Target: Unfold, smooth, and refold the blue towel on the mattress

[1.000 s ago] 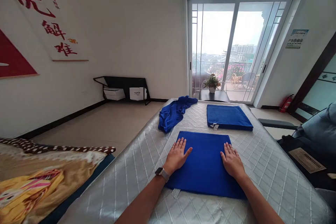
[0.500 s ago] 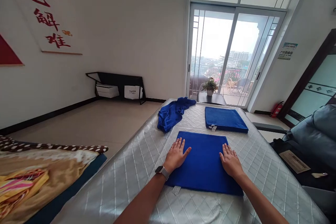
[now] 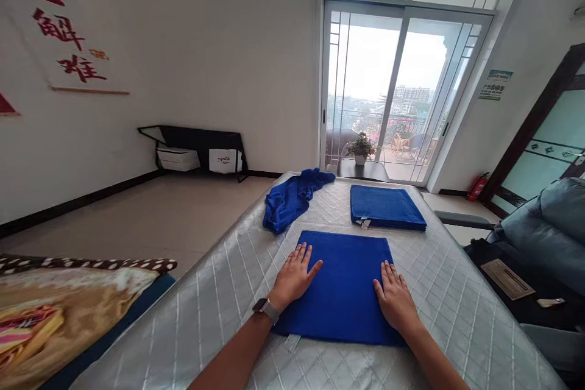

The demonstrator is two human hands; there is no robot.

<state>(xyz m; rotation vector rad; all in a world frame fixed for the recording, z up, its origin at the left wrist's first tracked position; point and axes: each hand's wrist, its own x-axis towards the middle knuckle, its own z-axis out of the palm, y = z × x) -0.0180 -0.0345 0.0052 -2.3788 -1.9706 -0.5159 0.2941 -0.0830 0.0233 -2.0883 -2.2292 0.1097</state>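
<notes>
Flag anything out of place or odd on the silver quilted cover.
The crumpled blue cloth at the far left looks odd: it lies bunched up, while the blue stack and the blue cloth under the hands lie flat and square. I see no spill.

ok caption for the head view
Two hands flat on a blue cloth, folded stack and crumpled cloth beyond

On the hanging scroll (image 3: 75, 67) at your left, you can read 解难 in red, below a cut-off character; lettering on the wall sign (image 3: 495, 85), white box (image 3: 225, 161) and cloth tag (image 3: 292, 342) is too small for you to read
</notes>
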